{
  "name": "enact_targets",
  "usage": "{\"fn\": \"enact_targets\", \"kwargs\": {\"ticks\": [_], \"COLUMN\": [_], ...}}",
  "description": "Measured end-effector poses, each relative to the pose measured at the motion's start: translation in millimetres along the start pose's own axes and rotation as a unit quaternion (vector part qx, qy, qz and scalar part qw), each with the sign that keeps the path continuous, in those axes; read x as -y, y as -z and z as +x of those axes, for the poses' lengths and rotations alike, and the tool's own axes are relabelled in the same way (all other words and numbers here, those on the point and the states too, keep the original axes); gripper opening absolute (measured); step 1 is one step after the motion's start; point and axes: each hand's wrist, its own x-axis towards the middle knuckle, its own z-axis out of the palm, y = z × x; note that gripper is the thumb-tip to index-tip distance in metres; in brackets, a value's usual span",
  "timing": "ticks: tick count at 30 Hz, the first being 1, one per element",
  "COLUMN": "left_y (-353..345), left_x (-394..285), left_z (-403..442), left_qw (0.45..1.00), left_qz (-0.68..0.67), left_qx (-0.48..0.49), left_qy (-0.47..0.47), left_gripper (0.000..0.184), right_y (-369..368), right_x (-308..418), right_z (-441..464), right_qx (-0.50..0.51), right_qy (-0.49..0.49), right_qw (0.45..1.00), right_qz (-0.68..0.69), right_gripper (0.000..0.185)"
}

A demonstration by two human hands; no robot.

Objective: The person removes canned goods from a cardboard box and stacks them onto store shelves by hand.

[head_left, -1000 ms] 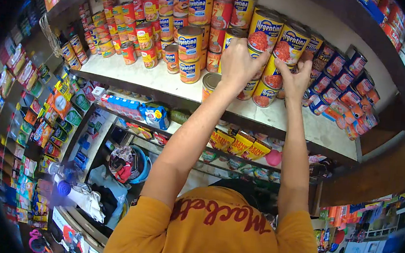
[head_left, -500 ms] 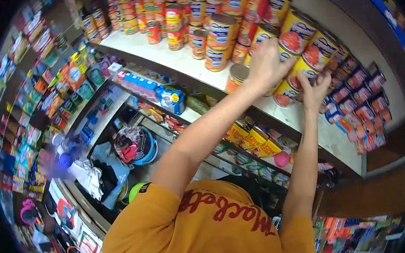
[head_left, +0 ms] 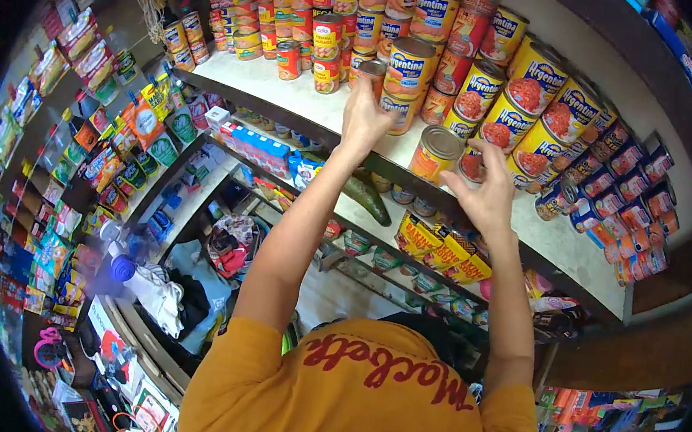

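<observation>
My left hand (head_left: 367, 119) is wrapped round a small can (head_left: 372, 72) at the front of the shelf, left of the stacked meat loaf cans (head_left: 406, 79). My right hand (head_left: 486, 188) has its thumb and fingers apart and holds nothing. It is just right of a single can with a bare metal lid (head_left: 436, 152), which stands near the shelf's front edge. Behind my right hand are yellow corned beef cans (head_left: 507, 121), stacked in leaning columns. Part of a small can shows beside the right fingers.
The shelf (head_left: 290, 102) also bears stacked sausage cans (head_left: 327, 48) on the left and small dark cans (head_left: 625, 181) on the right. On the lower shelf are a green vegetable (head_left: 366, 200) and yellow baking soda packs (head_left: 441, 249). Packets hang at the far left.
My left hand has left the corned beef cans and moved left to a small can. My right hand has come off the stack, down towards the front edge. The view has shifted.
</observation>
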Motion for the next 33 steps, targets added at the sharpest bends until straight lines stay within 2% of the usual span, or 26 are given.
{"fn": "enact_targets", "kwargs": {"ticks": [1,2,3,5,6,7,11,15,18,23,25,31,33], "left_y": [-1,-3,-5,-10,-11,-11,-10,-15,-20,-18,-15,-20,-19], "left_x": [0,0,-1,-2,-6,-10,-17,-11,-10,-12,-11,-8,-10], "left_z": [1,2,4,10,13,14,13,15,15,16,16,15,15], "left_qw": [1.0,1.0,1.0,1.0,1.0,1.0,0.999,1.0,0.998,1.0,0.999,0.999,1.0], "left_qz": [0.026,0.02,0.014,-0.008,0.0,0.008,0.016,0.027,0.023,-0.001,0.011,0.001,0.0], "left_qx": [0.016,0.015,0.013,0.01,0.01,0.011,0.013,0.005,-0.05,-0.002,-0.031,-0.028,-0.008], "left_qy": [-0.001,0.002,0.004,0.003,0.009,0.015,0.031,0.008,-0.039,0.002,-0.006,-0.022,-0.013], "left_gripper": [0.064,0.066,0.069,0.076,0.077,0.078,0.079,0.075,0.074,0.089,0.081,0.069,0.075], "right_y": [-10,-18,-23,-32,-36,-42,-50,-52,-53,-51,-52,-49,-46], "right_x": [0,-2,-4,-3,-3,-9,-11,-17,-26,-18,-20,-28,-23], "right_z": [0,1,1,2,2,3,6,7,9,11,9,14,15], "right_qx": [0.012,0.024,0.035,0.022,0.016,0.028,0.032,0.041,0.059,0.063,0.043,0.038,0.041], "right_qy": [-0.034,-0.068,-0.08,-0.093,-0.1,-0.125,-0.149,-0.16,-0.168,-0.186,-0.2,-0.282,-0.291], "right_qw": [0.999,0.996,0.996,0.995,0.994,0.99,0.986,0.983,0.979,0.975,0.976,0.933,0.92], "right_qz": [0.022,0.043,0.018,0.029,0.034,0.067,0.067,0.077,0.101,0.105,0.08,0.22,0.26], "right_gripper": [0.058,0.063,0.078,0.079,0.08,0.09,0.109,0.106,0.104,0.095,0.086,0.082,0.079]}}
